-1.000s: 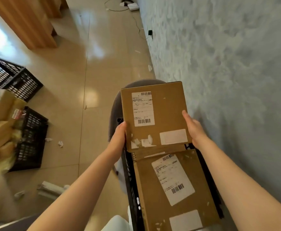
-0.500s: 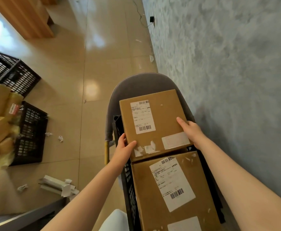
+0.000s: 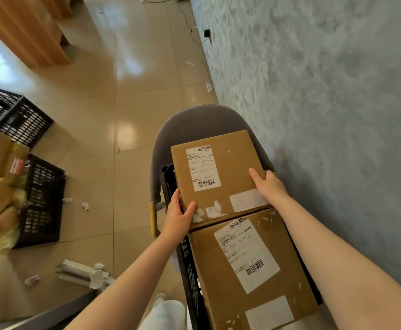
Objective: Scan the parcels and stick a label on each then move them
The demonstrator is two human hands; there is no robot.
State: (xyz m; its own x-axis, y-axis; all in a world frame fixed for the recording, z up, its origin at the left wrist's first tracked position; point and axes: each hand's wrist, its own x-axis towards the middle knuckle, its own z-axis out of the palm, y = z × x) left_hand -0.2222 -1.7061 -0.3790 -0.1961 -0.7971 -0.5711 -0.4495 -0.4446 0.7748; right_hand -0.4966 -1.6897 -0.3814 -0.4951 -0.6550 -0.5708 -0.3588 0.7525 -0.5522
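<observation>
A labelled parcel [image 3: 254,265] is lying nearest, filling a black crate [image 3: 190,267]. Just beyond it, touching its far edge, the far parcel [image 3: 218,177] is sitting tilted at the crate's far end, over a grey chair [image 3: 194,120]. The left hand [image 3: 178,217] is gripping its near-left corner, thumb curled on top; the right hand [image 3: 269,186] is clasping its right edge. Glossy beige tiles [image 3: 128,91] are stretching away, paper scraps [image 3: 85,206] lying on them. More crates [image 3: 40,201] are standing at left, a textured grey wall [image 3: 325,91] running along the right.
</observation>
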